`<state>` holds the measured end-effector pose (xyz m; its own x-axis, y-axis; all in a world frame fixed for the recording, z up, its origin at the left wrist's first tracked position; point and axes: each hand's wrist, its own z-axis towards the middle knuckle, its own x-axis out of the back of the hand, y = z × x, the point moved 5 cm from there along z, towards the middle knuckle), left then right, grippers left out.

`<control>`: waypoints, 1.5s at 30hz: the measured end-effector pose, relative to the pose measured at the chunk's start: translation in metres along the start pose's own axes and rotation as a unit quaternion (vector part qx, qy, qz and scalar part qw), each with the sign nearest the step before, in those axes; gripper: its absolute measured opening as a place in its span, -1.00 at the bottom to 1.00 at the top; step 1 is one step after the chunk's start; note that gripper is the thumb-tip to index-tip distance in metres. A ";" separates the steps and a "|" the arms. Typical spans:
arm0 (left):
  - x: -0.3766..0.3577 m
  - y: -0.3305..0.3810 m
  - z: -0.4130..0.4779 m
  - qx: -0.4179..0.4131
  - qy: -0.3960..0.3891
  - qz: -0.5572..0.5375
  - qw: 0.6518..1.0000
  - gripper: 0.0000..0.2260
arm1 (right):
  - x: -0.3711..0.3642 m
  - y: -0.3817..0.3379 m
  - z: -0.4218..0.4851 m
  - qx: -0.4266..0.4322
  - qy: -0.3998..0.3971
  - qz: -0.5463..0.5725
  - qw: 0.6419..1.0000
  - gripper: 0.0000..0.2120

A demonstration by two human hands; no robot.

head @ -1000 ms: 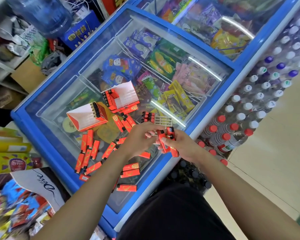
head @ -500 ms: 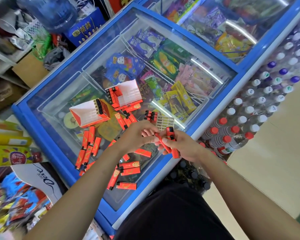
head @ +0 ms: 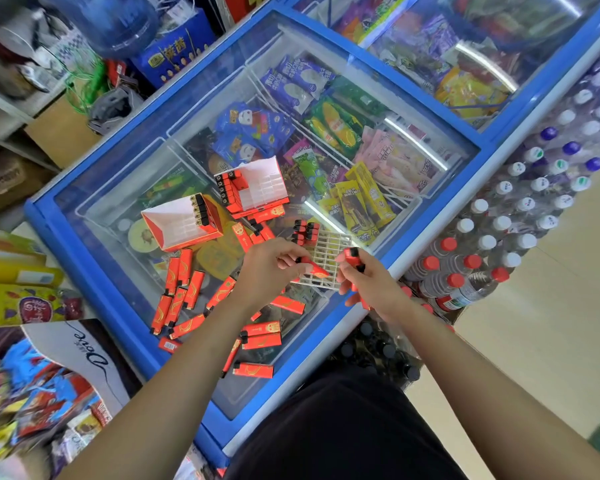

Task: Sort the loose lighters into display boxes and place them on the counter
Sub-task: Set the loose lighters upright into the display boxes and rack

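A white and brown carton at lower left reads "Dove" [head: 87,344]; the blue box [head: 174,58] beyond the freezer carries Chinese characters that I cannot read. Two orange display boxes lie on the freezer's glass lid [head: 125,258]. The left box [head: 182,223] has one row of black-topped lighters at its right end, and the right box [head: 257,188] has several rows stacked at its left side. Just beside them sits a white plastic grid tray [head: 328,251] with a small cluster of lighters [head: 305,232] standing in its far left corner. Loose lighters [head: 187,289] lie scattered over the glass, near the person's left forearm.

The left hand [head: 271,268] pinches one orange lighter [head: 314,270], tilted, over the grid tray. The right hand [head: 368,285] is curled round a few lighters, one [head: 353,258] sticking up black end first. Half a second ago both hands met on that bundle; now they are apart, and the left has one lighter of its own.
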<state>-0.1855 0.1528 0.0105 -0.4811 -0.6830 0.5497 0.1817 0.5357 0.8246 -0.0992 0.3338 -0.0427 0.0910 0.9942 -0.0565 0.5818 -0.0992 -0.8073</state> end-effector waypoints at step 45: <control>-0.027 -0.008 0.039 -0.132 0.059 0.274 0.951 -0.93 | 0.022 -0.001 0.021 0.043 0.177 0.085 0.980 -0.86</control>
<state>-0.2073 0.1861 -0.0160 -0.1554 -0.3956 0.9052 0.5938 0.6949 0.4057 -0.1146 0.3564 -0.0557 0.4642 0.8857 0.0009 0.4652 -0.2429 -0.8512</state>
